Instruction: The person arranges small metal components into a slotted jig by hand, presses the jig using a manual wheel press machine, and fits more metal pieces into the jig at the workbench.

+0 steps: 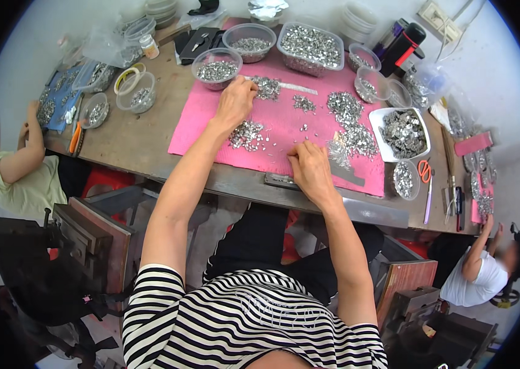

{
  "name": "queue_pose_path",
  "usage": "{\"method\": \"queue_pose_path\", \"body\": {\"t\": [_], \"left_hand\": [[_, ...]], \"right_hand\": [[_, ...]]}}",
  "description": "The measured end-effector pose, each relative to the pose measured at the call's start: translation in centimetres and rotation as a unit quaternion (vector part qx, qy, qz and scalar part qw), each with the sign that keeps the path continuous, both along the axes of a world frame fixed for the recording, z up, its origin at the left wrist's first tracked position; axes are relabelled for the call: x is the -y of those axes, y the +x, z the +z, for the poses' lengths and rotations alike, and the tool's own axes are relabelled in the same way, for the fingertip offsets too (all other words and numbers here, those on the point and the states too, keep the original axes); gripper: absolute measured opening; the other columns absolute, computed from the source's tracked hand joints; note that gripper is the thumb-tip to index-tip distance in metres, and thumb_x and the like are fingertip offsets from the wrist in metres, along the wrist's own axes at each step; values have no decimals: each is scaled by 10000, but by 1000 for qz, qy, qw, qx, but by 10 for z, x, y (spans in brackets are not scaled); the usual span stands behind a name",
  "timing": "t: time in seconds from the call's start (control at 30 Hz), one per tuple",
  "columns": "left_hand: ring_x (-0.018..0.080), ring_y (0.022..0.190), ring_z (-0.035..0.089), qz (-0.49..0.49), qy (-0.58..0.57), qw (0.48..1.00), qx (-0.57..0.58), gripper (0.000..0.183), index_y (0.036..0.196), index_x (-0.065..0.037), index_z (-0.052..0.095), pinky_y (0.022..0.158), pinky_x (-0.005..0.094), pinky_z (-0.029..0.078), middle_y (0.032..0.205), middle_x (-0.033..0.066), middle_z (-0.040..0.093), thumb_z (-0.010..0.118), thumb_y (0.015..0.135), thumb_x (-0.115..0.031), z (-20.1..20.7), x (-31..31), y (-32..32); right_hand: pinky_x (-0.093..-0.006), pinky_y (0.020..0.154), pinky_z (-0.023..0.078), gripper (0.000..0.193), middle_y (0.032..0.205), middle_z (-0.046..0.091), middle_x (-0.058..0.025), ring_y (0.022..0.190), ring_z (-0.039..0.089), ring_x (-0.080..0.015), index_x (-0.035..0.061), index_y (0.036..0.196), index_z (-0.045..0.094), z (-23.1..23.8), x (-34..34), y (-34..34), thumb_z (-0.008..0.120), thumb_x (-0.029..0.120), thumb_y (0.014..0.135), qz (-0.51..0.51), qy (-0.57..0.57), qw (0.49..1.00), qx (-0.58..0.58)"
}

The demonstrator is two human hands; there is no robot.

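My left hand (235, 103) reaches over the pink mat (193, 126), its fingers pinched at the edge of a heap of small silver metal pieces (266, 88). My right hand (313, 167) is lower on the mat, thumb and forefinger pressed together; whatever either hand holds is too small to make out. Between the hands lie a looser heap (247, 136) and a few stray pieces (304, 128). Right of my right hand are larger piles (358, 141). A dark flat metal block (280, 180) sits at the table's front edge, beside my right hand.
Round tubs (218, 67) and a rectangular tub (310, 48) of metal pieces stand behind. At right are a white tray (423, 149), orange scissors (424, 170) and a purple-handled tool (428, 209). Co-workers (11, 175) sit at the left and right ends.
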State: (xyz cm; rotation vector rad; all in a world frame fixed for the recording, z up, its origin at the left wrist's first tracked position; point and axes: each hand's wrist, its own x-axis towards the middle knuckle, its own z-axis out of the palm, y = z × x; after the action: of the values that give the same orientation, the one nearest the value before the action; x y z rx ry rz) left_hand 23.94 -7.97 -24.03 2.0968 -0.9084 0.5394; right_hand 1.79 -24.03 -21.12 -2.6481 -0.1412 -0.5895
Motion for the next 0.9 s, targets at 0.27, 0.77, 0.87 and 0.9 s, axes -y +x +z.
{"method": "queue_pose_path", "body": {"t": [0.27,0.77,0.87,0.9], "left_hand": [[371,895,613,-124,-29,991,-35,68,935,-12,654,810,450,496,908,165,639,658,871,-35,35,2,-57],[323,843,637,-216,-1,973,-77,99,983,-4,683,759,420,513,899,138,658,685,893,-45,17,21,-123],[321,825,636,-185,-17,980,-73,95,974,-1,685,733,415,514,895,137,653,692,891,-48,22,16,-126],[321,825,636,-184,-17,980,-73,95,974,-1,685,733,415,514,895,137,653,692,891,-48,25,14,-126]], "right_hand": [[-347,744,511,96,891,652,-141,790,648,-281,-30,984,644,23,11,-52,680,-4,898,-16,230,972,-46],[-411,797,469,158,947,641,-133,872,609,-323,7,952,609,-1,0,-67,685,-67,835,-5,88,992,94],[-400,805,465,174,965,654,-115,883,620,-308,20,965,625,2,-4,-71,695,-61,827,-9,51,993,103],[-400,805,465,174,965,654,-115,883,620,-308,20,965,625,4,-3,-71,695,-61,827,-8,50,993,103]]}}
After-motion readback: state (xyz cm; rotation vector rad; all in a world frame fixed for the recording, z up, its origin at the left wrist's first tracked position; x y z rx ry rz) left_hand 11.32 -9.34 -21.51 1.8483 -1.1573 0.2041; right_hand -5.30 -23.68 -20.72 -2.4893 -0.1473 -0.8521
